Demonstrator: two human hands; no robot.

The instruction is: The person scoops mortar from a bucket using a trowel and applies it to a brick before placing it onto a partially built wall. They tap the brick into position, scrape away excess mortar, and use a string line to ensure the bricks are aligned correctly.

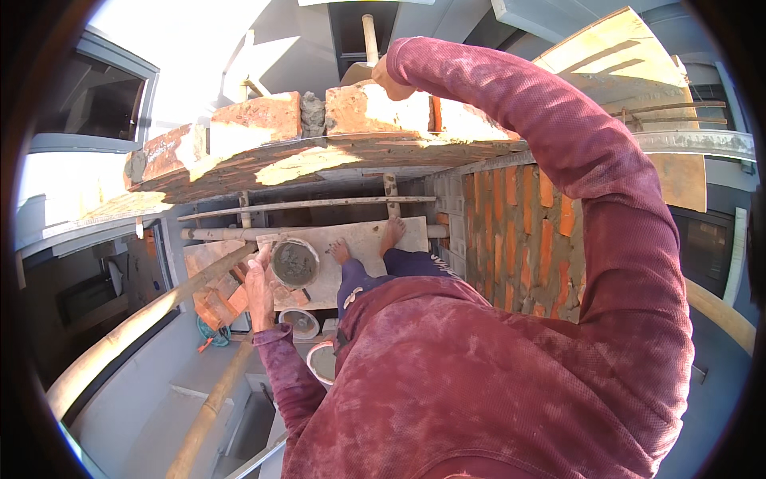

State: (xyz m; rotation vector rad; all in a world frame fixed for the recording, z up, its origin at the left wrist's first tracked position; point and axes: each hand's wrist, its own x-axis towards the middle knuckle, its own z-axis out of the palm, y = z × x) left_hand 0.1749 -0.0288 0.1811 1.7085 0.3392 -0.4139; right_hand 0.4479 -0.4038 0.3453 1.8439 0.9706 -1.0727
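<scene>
My right hand [392, 82] reaches across the top of a brick wall, its fingers closed. Beside it shows a flat brownish blade [357, 74], apparently a trowel's; the hand and sleeve hide the handle. Just below the hand lies an orange brick [363, 112] in the top course, with a lump of grey mortar [313, 113] filling the joint to its left. My left hand [258, 294] hangs low at the left, fingers loosely stretched, next to the end of a bamboo pole [152, 314]. Near it a round bucket of grey mortar [295, 263] stands on the platform.
My bare feet stand on a board platform [367, 247]. Several loose bricks [219, 303] are piled left of the bucket. Two more buckets [300, 322] [321, 361] stand nearer. Bamboo rails [303, 205] run below the wall, and a bare brick wall [511, 235] rises at right.
</scene>
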